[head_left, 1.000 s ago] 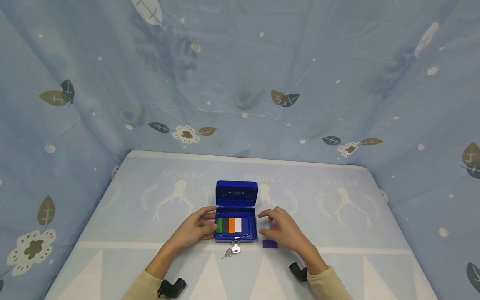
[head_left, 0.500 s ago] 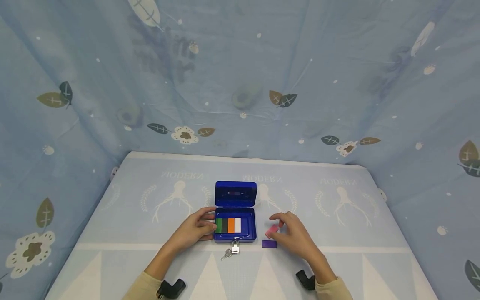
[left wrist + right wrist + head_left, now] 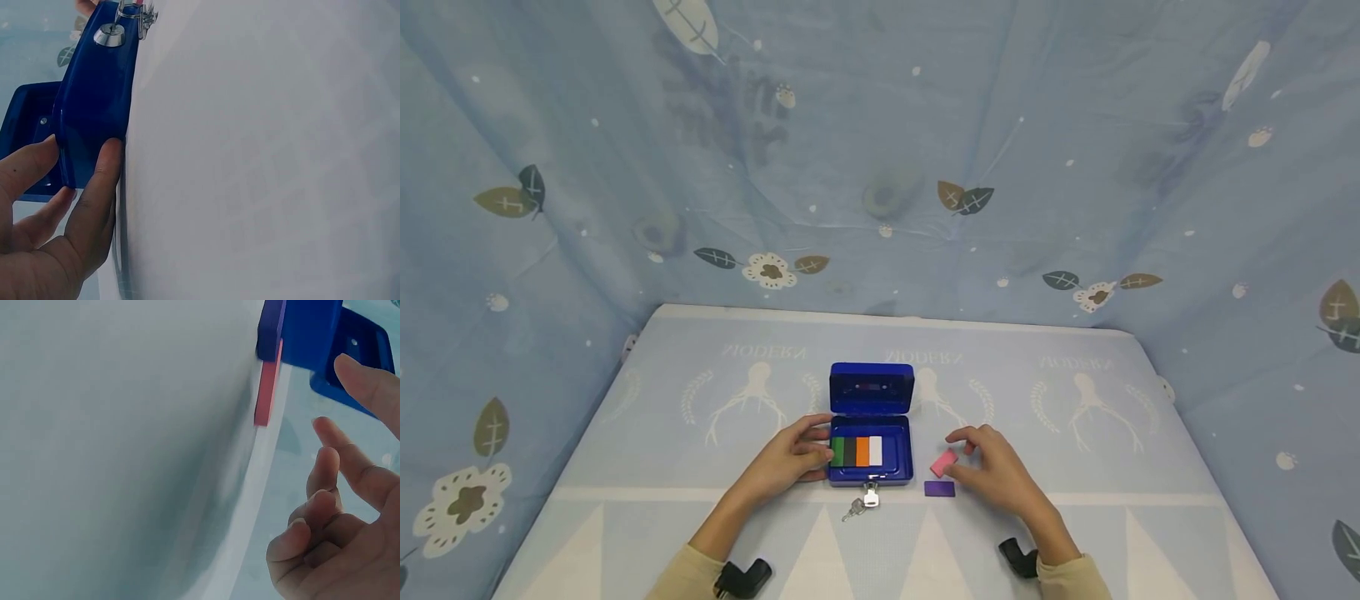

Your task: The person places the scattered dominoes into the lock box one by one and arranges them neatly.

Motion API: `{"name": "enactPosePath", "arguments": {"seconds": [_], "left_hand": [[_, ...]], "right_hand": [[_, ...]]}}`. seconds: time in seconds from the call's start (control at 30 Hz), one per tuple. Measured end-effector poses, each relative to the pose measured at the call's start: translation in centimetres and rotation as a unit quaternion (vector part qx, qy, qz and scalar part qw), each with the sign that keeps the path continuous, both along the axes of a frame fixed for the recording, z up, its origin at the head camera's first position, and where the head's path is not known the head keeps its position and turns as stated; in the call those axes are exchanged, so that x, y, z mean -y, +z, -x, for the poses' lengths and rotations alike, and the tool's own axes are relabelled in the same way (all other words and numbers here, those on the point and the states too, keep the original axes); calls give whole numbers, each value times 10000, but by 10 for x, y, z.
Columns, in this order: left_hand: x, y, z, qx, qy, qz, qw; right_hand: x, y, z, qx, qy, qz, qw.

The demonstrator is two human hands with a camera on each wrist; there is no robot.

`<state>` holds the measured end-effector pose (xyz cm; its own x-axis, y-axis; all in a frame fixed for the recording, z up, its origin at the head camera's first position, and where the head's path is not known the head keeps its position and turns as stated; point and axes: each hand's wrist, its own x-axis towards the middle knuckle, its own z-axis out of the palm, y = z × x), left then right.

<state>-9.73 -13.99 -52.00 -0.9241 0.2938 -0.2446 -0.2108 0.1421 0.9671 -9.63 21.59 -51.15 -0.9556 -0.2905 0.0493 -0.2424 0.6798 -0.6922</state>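
Observation:
A blue metal cash box [image 3: 901, 450] stands with its lid [image 3: 872, 388] raised. Green [image 3: 838, 451], dark grey [image 3: 850, 451], orange [image 3: 862, 451] and white blocks [image 3: 876, 451] lie side by side in its left part. My left hand [image 3: 784, 454] rests on the box's left side; in the left wrist view the thumb touches the rim and long fingers lie along the wall. Right of the box, my right hand [image 3: 992, 472] hovers by a pink block [image 3: 943, 463], thumb and index finger apart, nothing between them. A purple block [image 3: 939, 489] lies just in front of the pink one.
A silver padlock [image 3: 871, 497] hangs at the box's front, with keys [image 3: 855, 508] on the table beside it. A patterned cloth covers the table [image 3: 1060, 450], and a blue curtain [image 3: 880, 150] surrounds its back and sides.
My right hand has drawn back to the right, away from the box, uncovering the pink block, which sits slightly nearer the purple one. My left hand stays against the box.

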Motion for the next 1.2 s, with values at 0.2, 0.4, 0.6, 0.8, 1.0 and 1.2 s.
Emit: {"name": "enactPosePath", "arguments": {"seconds": [0.2,0.4,0.6,0.8,1.0,1.2], "left_hand": [[0,0,0,5,-13,-8,10000],[1,0,0,15,-2,-27,10000],[0,3,-1,41,-31,-110,9999],[-1,5,-1,31,-26,-105,9999],[-1,2,-1,12,-45,-18,10000],[0,1,-1,17,-51,-23,10000]], "right_hand": [[-9,-5,6,-167,344,124,9992],[-16,-2,14,-79,1302,125,9914],[-20,3,30,5,2393,102,9709],[-15,9,41,637,2898,-112,9549],[-8,13,48,916,3231,-459,9408],[-4,13,51,1066,3409,-630,9319]]}}
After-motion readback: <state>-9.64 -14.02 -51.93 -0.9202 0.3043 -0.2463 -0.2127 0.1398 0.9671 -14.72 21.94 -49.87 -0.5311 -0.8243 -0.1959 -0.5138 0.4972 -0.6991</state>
